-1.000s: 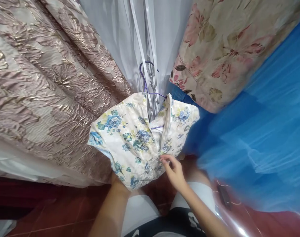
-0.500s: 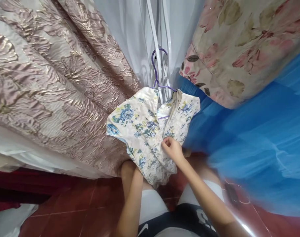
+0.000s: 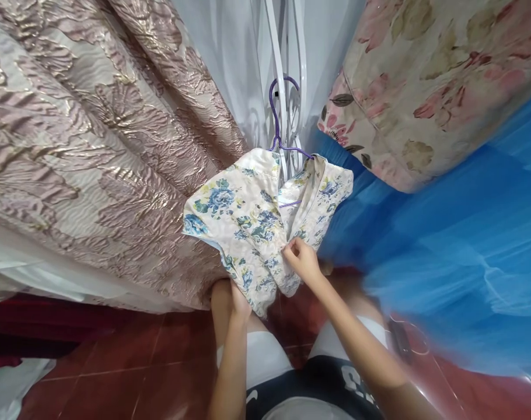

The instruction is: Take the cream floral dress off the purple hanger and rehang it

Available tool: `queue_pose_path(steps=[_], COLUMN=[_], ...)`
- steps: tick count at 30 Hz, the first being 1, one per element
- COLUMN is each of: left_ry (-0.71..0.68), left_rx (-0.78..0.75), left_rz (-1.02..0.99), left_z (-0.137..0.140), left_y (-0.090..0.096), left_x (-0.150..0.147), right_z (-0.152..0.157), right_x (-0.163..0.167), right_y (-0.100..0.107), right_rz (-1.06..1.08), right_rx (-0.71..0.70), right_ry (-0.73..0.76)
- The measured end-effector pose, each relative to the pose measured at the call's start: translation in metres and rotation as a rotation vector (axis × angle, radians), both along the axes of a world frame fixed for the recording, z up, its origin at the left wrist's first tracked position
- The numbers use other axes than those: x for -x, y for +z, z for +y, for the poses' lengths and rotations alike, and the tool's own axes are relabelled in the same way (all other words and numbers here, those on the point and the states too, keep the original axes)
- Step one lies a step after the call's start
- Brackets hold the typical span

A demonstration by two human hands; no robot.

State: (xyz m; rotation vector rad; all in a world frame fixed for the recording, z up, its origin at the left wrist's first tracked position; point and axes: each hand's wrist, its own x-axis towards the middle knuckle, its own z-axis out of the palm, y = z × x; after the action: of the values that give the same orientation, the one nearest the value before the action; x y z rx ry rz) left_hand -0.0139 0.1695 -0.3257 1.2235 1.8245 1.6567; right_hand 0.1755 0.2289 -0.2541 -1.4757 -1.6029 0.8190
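Note:
A white sleeveless blouse (image 3: 257,201) with blue flowers, open at the neck, hangs on a purple hanger (image 3: 276,119). My right hand (image 3: 304,259) pinches the blouse's front opening edge, thumb and fingertips pressed together near its middle. Below, at the left side of the lower hem, my left hand (image 3: 240,300) reaches under the cloth. Its fingers are hidden behind the fabric, so I cannot see how they are bent. The hanger's hook loops round a white metal bar (image 3: 276,58).
A pink and gold brocade cloth (image 3: 129,122) hangs at the left. To the right are a floral cloth (image 3: 392,111) and a blue gauzy fabric (image 3: 449,251). Red floor tiles (image 3: 169,350) lie underneath, with a thin cable (image 3: 418,338) at the right.
My left hand shows more from behind the blouse's lower left side. The lower hem has lifted and shifted slightly left. My right hand keeps its pinch on the front edge.

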Motion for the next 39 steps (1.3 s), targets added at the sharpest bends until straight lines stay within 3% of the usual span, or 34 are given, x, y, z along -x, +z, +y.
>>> queue_pose_path(steps=[3,5,7,10,12,19,23,27,31,33,35,39], left_ry=[0.274,0.369,0.239,-0.151,-0.266,-0.274,-0.294,-0.351,-0.386,-0.406,-0.382,-0.232], left_rx=[-0.11,-0.167,-0.185,-0.185,-0.211,-0.221,-0.184,-0.127,-0.119,-0.152,-0.262,-0.599], left_rz=[-0.162,-0.117,-0.026,0.096,0.14,0.157,0.164,0.187,0.193,0.188,0.198,0.363], left_z=[-0.005,-0.009,-0.012,-0.006,0.002,0.011,0.003,-0.006,-0.008,-0.002,0.01,0.053], left_y=[-0.004,0.0,0.009,0.026,0.035,0.038,0.031,0.024,0.024,0.036,0.063,0.158], left_x=[0.001,-0.007,-0.023,-0.055,-0.074,-0.096,-0.099,-0.108,-0.11,-0.102,-0.087,-0.051], right_z=[-0.014,-0.025,-0.034,-0.044,-0.049,-0.041,-0.005,0.044,0.064,0.06,0.051,0.038], right_x=[-0.005,-0.007,-0.007,-0.004,-0.003,-0.003,0.006,0.02,0.026,0.024,0.02,0.011], right_y=[-0.002,0.0,0.005,0.017,0.023,0.05,0.1,0.155,0.177,0.174,0.169,0.163], right_rz=[0.124,0.264,0.383,0.479,0.505,0.631,0.658,0.685,0.642,0.619,0.614,0.626], right_rx=[-0.004,0.022,0.072,0.11,0.11,0.149,-0.031,-0.215,-0.248,-0.232,-0.226,-0.232], right_ry=[0.029,0.049,0.058,0.086,0.105,0.003,-0.053,-0.004,0.028,0.028,0.023,0.047])
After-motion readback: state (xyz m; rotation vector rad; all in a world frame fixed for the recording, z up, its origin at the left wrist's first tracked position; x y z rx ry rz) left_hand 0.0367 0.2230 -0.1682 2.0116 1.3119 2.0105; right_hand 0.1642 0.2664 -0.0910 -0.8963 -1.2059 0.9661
